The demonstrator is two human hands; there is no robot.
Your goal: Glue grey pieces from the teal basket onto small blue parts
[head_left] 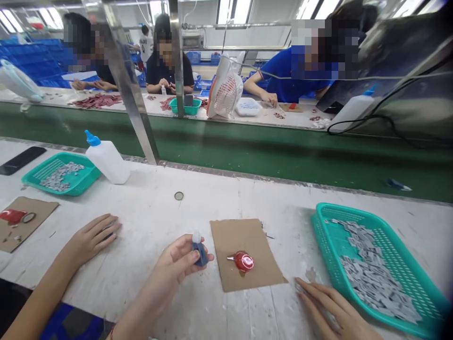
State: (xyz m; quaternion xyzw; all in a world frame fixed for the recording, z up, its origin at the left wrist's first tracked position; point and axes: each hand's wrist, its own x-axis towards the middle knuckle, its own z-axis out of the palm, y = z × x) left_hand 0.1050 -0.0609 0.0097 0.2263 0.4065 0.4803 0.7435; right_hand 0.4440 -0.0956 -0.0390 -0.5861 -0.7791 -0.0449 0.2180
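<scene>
My left hand [177, 264] is closed around a small dark blue piece [200, 254] with a whitish, cap-like part [196, 236] at its top. A square of brown cardboard [226, 241] lies just to its right, bearing a small red glossy object [244, 261] with a white mark and a thin metallic tip pointing left. My right hand [329, 309] rests low over the table, between the cardboard and a green basket [323, 236] of small grey pieces [375, 269]. Its fingers are stretched out, and nothing shows in them.
At left, another person's hand [94, 236] lies on the white table [148, 226]. Around it are a second cardboard [35, 210], green basket [83, 182], white bottle [109, 160] and phone [23, 159]. A metal post [132, 85] rises behind; people work across the green belt [226, 151].
</scene>
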